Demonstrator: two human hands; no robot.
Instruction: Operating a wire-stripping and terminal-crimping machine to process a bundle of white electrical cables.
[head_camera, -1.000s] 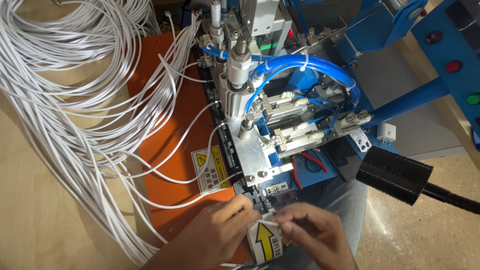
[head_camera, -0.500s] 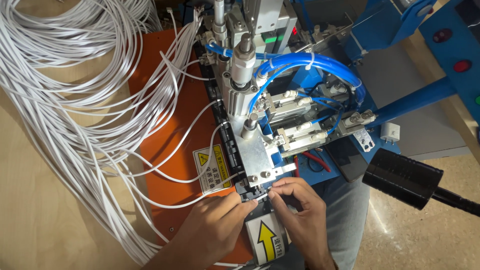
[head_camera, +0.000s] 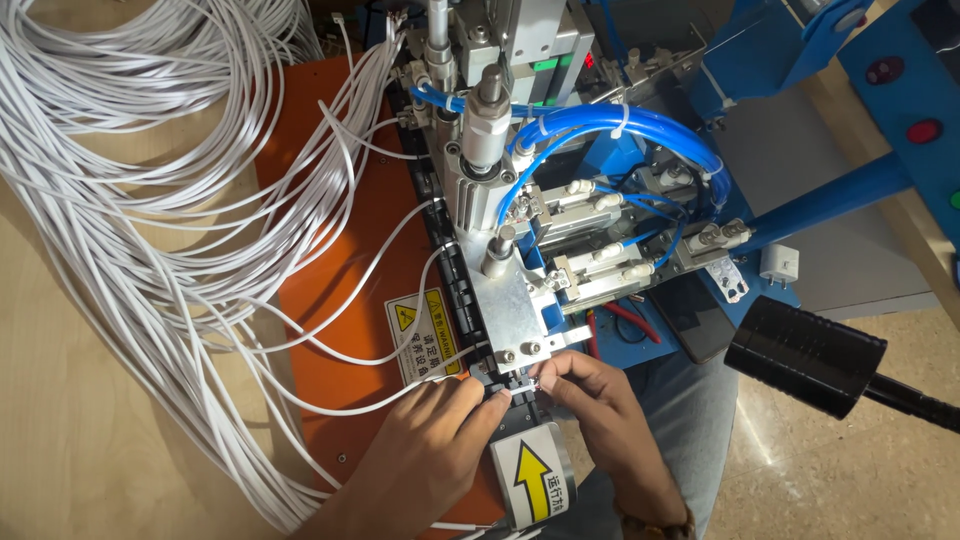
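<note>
Hands: left hand (head_camera: 432, 440) and right hand (head_camera: 598, 418) meet at the front edge of the machine, fingertips pressed together around a thin white wire end (head_camera: 512, 391).
Left hand: thumb and forefinger pinch the wire just short of its tip.
Right hand: fingertips pinch a small pale piece at the wire's tip; what it is cannot be told, too small.
Wire position: the end lies at the black slotted guide (head_camera: 497, 378), directly below the bright metal block (head_camera: 510, 315).
Risk, pinching: fingertips sit very near the moving head; in my judgement a stroke of the pneumatic cylinder (head_camera: 478, 150) could catch them.
Risk, snagging: the loose white wire bundle (head_camera: 130, 200) sprawls over the table and crosses itself, so a pull could tangle or drag neighbouring strands.
Materials: orange plate (head_camera: 340, 250) is flat, matt and painted; cylinder is polished and round; blue hoses (head_camera: 640, 125) are glossy, flexible and curved.
Other items: yellow arrow label (head_camera: 530, 485) on a curved pale cover; ribbed black cylindrical handle (head_camera: 805, 355) to the right.
Table: pale wood table (head_camera: 60, 400), smooth.
</note>
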